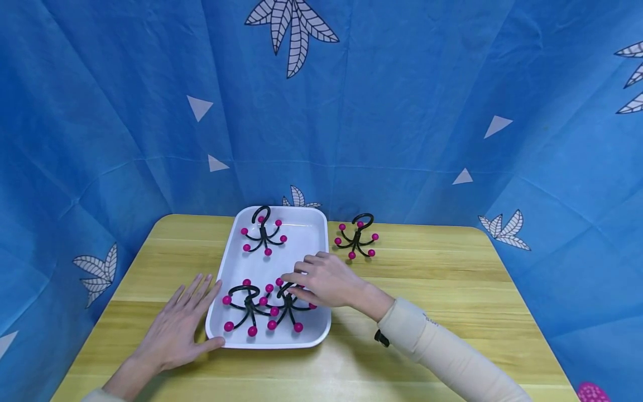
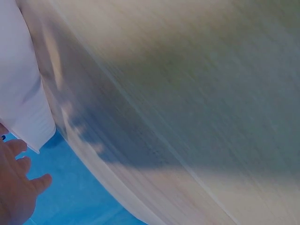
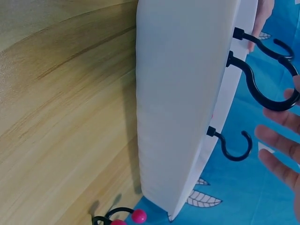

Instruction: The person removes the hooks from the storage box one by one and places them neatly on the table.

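A white tray (image 1: 301, 268) holds three black hook hangers whose curved arms end in pink balls. My right hand (image 1: 324, 279) reaches over its right side, thumb and forefinger pinching the top hook of the front-right hanger (image 1: 288, 304). In the right wrist view that black hook (image 3: 255, 89) runs up to the fingertips, the other fingers spread. Beside it stands the front-left hanger (image 1: 249, 307); another hanger (image 1: 263, 234) is at the tray's back. My left hand (image 1: 176, 326) lies with straight, spread fingers along the tray's left edge, thumb at the front-left corner.
One more black hanger (image 1: 356, 240) with pink balls stands on the wooden table (image 1: 427, 279), right of the tray's back corner. A blue curtain (image 1: 402, 111) with leaf prints hangs behind and around the table.
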`<state>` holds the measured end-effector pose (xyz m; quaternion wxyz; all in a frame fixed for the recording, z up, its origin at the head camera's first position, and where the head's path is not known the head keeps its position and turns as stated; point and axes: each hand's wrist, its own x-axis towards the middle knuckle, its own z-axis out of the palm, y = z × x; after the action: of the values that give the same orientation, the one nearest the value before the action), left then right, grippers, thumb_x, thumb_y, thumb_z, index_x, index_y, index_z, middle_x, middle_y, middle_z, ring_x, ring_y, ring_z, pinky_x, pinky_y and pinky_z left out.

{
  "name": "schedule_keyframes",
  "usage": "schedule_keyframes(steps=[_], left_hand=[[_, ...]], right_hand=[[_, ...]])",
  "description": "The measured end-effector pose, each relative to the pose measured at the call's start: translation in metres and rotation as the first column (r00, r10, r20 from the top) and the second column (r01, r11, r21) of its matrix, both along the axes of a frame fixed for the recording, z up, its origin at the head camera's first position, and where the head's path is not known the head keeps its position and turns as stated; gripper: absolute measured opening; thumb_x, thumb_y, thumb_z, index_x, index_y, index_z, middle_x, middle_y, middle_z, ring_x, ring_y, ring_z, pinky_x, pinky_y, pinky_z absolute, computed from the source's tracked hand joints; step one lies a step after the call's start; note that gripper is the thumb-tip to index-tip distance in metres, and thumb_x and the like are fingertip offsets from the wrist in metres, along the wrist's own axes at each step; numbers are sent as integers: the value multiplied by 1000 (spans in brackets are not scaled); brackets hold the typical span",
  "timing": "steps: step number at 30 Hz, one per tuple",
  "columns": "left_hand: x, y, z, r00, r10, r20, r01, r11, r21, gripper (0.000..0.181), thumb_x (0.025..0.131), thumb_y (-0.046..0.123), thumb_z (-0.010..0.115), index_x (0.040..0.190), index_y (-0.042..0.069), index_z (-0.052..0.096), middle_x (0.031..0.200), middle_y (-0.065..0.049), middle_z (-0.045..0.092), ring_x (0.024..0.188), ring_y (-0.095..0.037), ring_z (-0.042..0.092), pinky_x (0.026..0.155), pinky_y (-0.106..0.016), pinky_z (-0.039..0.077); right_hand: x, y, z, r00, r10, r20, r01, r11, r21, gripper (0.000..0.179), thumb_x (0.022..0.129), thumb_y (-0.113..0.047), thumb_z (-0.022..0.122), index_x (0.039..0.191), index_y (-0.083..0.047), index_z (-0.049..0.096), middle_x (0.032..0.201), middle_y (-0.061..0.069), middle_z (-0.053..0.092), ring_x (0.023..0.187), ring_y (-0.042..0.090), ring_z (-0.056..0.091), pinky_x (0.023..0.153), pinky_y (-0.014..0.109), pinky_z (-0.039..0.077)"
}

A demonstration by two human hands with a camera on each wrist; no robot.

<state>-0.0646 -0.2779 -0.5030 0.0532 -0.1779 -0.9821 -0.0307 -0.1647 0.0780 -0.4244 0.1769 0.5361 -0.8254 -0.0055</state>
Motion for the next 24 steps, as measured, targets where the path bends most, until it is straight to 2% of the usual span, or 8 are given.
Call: schedule_keyframes(steps=[8, 18, 24], left_hand=[[0, 1, 0, 1000, 0, 3, 0, 1000, 8, 116, 82, 81, 65, 170, 17, 23, 173, -19, 32, 163, -38, 26, 128, -62, 30], [0, 0, 1, 1000, 6, 13, -6, 1000, 8, 115, 82, 81, 65, 169, 17, 25, 173, -20, 32, 163, -39, 26, 128, -62, 30], [0, 1, 2, 1000, 14, 29, -14, 1000, 8, 114, 82, 82, 64, 169, 17, 28, 173, -20, 31, 163, -39, 25, 129, -63, 29]], right_hand=[[1, 0, -1, 1000, 7, -19, -7, 1000, -25, 23, 100, -40, 70, 120, -29, 78, 95, -12, 77, 81, 8, 72, 69, 22, 58], [3, -2, 3, 999, 3, -35, -3, 1000, -5, 21, 102, -41, 68, 116, -29, 79, 96, -12, 78, 81, 7, 73, 70, 20, 58], [2, -1, 6, 996, 5, -90, -6, 1000, -10, 19, 100, -39, 72, 113, -29, 79, 97, -13, 79, 82, 6, 74, 70, 20, 59]])
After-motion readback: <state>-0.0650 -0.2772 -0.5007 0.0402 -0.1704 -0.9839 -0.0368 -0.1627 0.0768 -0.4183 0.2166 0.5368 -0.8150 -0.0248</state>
